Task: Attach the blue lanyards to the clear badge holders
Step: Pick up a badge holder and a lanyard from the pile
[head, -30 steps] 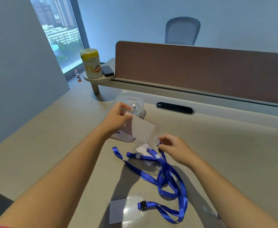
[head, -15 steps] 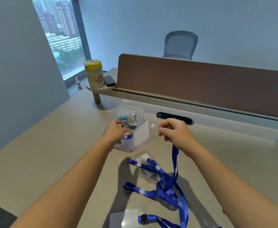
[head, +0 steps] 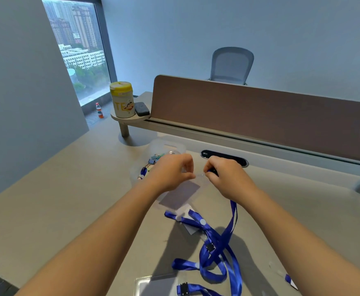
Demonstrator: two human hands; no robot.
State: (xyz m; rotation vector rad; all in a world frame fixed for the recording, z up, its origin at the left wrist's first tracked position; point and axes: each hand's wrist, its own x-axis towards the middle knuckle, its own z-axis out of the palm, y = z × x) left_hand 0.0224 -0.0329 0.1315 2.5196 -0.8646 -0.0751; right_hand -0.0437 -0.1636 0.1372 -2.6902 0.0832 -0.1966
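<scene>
Item 1: clear badge holder (head: pixel 180 194) with a white card inside, held up at the centre of the frame, hanging tilted below both hands

Item 2: left hand (head: pixel 170 171), centre of frame, fingers (head: pixel 188 167) closed in a pinch on the holder's top edge

Item 3: right hand (head: pixel 228 176), just right of centre, fingers closed around the dark clip end of a blue lanyard (head: pixel 231 221), held close against the holder's top edge; whether clip and holder are joined cannot be told

Item 4: the held lanyard's strap drops from the right hand to the lower centre of the frame, where it joins a tangle of blue lanyards (head: pixel 213 253) lying on the table (head: pixel 57 199)

Item 5: second badge holder (head: pixel 153 285) flat on the table at the bottom edge of the frame, a black lanyard clip (head: pixel 183 288) at its right side

Item 6: small white card (head: pixel 190 228) on the table under the tangle, partly covered by straps

Item 7: clear plastic tub (head: pixel 166 146) with coloured clips, above centre, partly hidden behind the left hand

Item 8: yellow-lidded canister (head: pixel 122 100) and dark case (head: pixel 141 108) on a raised shelf, upper left

Item 9: brown divider panel (head: pixel 260 116) across the upper right; office chair (head: pixel 231 65) beyond it

Item 10: small bottle (head: pixel 99 110) on the floor by the window, upper left
</scene>
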